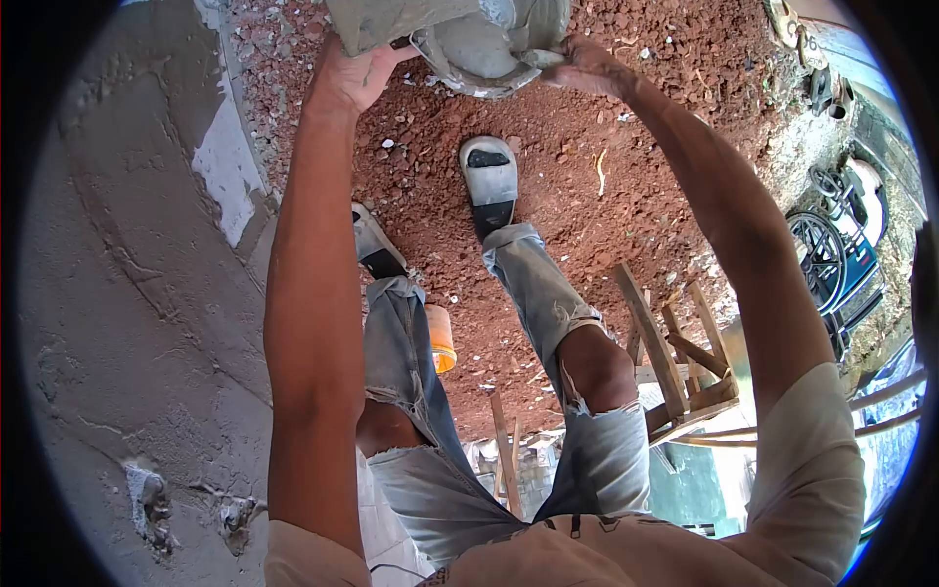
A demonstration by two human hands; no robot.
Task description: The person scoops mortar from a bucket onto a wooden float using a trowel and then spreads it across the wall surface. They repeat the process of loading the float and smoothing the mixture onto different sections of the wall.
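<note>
At the top of the head view, a bucket (479, 86) smeared with grey mortar holds wet mortar (474, 47). My left hand (357, 76) is closed at the left of it, gripping a flat plastering float (396, 18) coated in mortar. A dark bit of its handle shows by my thumb; the float covers part of the bucket's mouth. My right hand (597, 73) is closed on the bucket's right rim, beside a mortar-covered piece that I cannot make out clearly. The far side of the bucket lies outside the view.
A wall (147, 264) with wet grey plaster runs along the left. Red, stony soil (421, 157) lies under my sandals (489, 181). An orange container (441, 338) sits behind my legs. Wooden pieces (675, 362) stand at the right, with a wheelchair (831, 254) farther out.
</note>
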